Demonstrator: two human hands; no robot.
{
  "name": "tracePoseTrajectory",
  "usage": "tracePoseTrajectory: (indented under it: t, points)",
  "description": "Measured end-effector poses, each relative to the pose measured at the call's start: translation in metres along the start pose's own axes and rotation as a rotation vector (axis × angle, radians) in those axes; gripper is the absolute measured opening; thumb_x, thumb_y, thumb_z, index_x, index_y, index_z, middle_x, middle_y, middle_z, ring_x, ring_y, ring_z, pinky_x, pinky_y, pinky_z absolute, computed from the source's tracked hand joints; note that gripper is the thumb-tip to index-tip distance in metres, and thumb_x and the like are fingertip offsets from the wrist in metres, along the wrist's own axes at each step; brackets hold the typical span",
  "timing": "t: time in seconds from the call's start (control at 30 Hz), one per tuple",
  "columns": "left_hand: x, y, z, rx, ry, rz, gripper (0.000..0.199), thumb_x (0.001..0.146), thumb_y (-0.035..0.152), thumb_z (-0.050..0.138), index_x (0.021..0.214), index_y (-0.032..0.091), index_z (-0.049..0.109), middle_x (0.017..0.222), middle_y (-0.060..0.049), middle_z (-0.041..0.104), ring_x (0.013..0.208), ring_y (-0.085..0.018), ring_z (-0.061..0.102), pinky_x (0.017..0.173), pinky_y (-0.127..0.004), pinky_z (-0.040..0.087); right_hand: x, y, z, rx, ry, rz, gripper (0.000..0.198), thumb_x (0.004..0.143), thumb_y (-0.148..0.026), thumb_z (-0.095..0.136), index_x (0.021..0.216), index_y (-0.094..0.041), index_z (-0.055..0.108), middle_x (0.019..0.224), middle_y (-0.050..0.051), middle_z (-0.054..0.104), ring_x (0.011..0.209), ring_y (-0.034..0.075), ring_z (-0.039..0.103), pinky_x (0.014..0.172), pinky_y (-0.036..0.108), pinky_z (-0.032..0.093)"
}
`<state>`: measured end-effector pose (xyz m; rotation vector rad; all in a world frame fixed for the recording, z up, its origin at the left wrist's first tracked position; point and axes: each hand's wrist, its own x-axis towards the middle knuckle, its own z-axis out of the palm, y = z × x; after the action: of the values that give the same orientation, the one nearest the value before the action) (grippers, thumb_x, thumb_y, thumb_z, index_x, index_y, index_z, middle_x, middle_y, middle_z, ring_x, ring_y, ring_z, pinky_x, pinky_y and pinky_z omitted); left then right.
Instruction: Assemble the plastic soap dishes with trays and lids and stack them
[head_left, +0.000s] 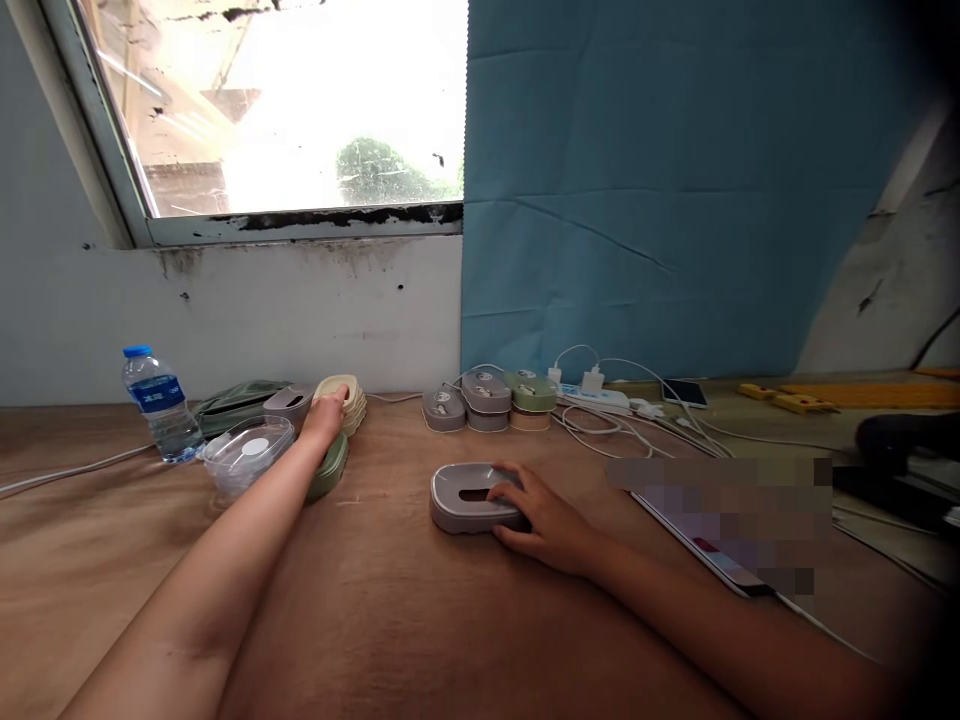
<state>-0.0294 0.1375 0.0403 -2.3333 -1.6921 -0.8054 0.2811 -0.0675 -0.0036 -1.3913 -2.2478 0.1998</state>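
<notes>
On the wooden table in front of me is a grey oval box (pixel 450 508) with an elongated slot in its top. My right hand (pixel 529 515) grips its right end, fingers over the top and thumb at the near side. Farther off to the left, my left hand (pixel 328 415) is closed at the near edge of a stack of cream oval lids (pixel 352 405); its fingers are partly hidden. Beneath that wrist shows a green oval piece (pixel 330 472). A grey slotted piece (pixel 283 402) stands just left of the hand, with clear plastic covers (pixel 251 452) nearer me.
A water bottle (pixel 159 405) and a green pouch (pixel 238 403) stand at the left. Along the wall are grey boxes (pixel 487 405), a green-topped box (pixel 531 392) and a power strip (pixel 600 397) with cables. A tablet-like device (pixel 705 540) lies to the right.
</notes>
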Motion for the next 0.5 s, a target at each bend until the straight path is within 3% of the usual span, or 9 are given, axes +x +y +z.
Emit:
tracePoseTrajectory:
  t: [0.13, 0.2, 0.33, 0.43, 0.5]
  points:
    - [-0.027, 0.028, -0.02, -0.094, 0.074, 0.063, 0.019, 0.075, 0.017, 0.046, 0.094, 0.019, 0.046, 0.094, -0.005, 0.061, 0.087, -0.017, 0.058, 0.076, -0.025, 0.042, 0.003, 0.006, 0.001, 0.08, 0.21, -0.046, 0.03, 0.077, -0.038, 0.05, 0.101, -0.021, 0.052, 0.125, 0.01, 0.029, 0.118, 0.027, 0.034, 0.095, 0.041, 0.034]
    - [-0.054, 0.047, -0.031, -0.271, 0.062, 0.163, 0.018, 0.074, 0.021, 0.05, 0.092, 0.021, 0.046, 0.092, -0.001, 0.061, 0.086, -0.015, 0.058, 0.077, -0.024, 0.042, 0.005, 0.01, 0.003, 0.136, 0.364, -0.046, 0.031, 0.079, -0.041, 0.047, 0.102, -0.021, 0.051, 0.123, 0.009, 0.03, 0.118, 0.027, 0.032, 0.096, 0.042, 0.033]
    - [-0.113, 0.079, -0.046, -0.589, -0.271, 0.408, 0.016, 0.071, 0.023, 0.056, 0.087, 0.02, 0.051, 0.089, 0.0, 0.063, 0.083, -0.014, 0.058, 0.076, -0.024, 0.043, 0.007, 0.017, 0.005, 0.229, 0.522, 0.036, 0.033, 0.081, -0.045, 0.042, 0.104, -0.022, 0.05, 0.121, 0.01, 0.031, 0.114, 0.027, 0.035, 0.091, 0.042, 0.039]
    - [-0.14, 0.09, -0.045, -0.616, -0.467, 0.484, 0.014, 0.071, 0.018, 0.056, 0.085, 0.02, 0.054, 0.086, 0.0, 0.063, 0.08, -0.013, 0.058, 0.073, -0.023, 0.043, 0.007, 0.017, 0.003, 0.193, 0.479, 0.033, 0.033, 0.079, -0.046, 0.046, 0.1, -0.022, 0.053, 0.118, 0.009, 0.033, 0.114, 0.027, 0.035, 0.096, 0.043, 0.033]
    - [-0.147, 0.092, -0.041, -0.629, -0.527, 0.514, 0.015, 0.072, 0.015, 0.055, 0.086, 0.02, 0.054, 0.087, 0.001, 0.063, 0.08, -0.013, 0.058, 0.074, -0.023, 0.043, 0.006, 0.014, 0.001, 0.166, 0.425, 0.025, 0.033, 0.076, -0.047, 0.049, 0.097, -0.022, 0.056, 0.117, 0.009, 0.034, 0.115, 0.028, 0.035, 0.098, 0.043, 0.03]
